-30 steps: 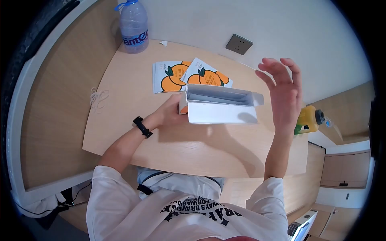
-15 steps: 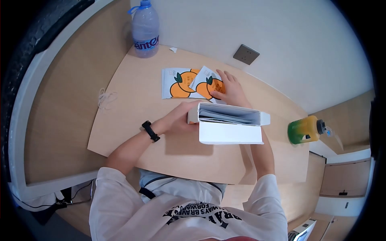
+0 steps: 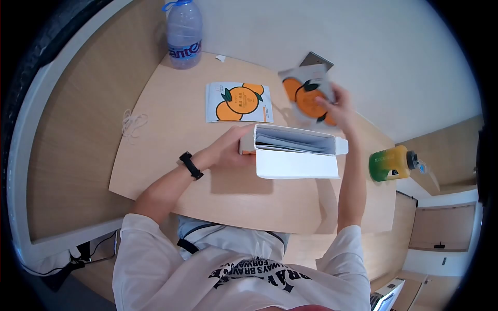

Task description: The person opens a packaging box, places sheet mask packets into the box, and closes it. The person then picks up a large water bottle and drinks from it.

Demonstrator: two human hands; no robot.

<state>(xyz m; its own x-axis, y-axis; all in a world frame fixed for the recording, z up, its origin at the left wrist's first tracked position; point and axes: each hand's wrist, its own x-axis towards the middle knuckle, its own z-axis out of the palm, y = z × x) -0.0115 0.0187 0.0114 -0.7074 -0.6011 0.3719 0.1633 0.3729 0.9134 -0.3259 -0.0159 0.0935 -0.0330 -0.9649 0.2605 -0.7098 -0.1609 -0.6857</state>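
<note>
White card box [image 3: 296,161] and orange-printed packet [image 3: 307,99], one in each hand

My left hand [image 3: 233,146] is closed around the box's narrow end, over the table [image 3: 223,199]; whether its base touches the wood, I cannot tell. Its mouth faces up, flap folded toward me, with thin grey-white sheets [image 3: 290,144] inside. The card should be light and stiff but easily crushed; a gentle hold on the end wall seems best.

My right hand [image 3: 340,110] pinches the packet at its right side, thumb on the printed face, well above the table beyond the box. Blur hides whether it is single or several. It should prove light, floppy and slick, best held near an edge.

Around: a packet stack [image 3: 239,102] behind the box, a white cord [image 3: 133,124], a large bottle [image 3: 184,39], a yellow-green jug [image 3: 390,164]. The raised flap end and the sheets narrow the mouth.
</note>
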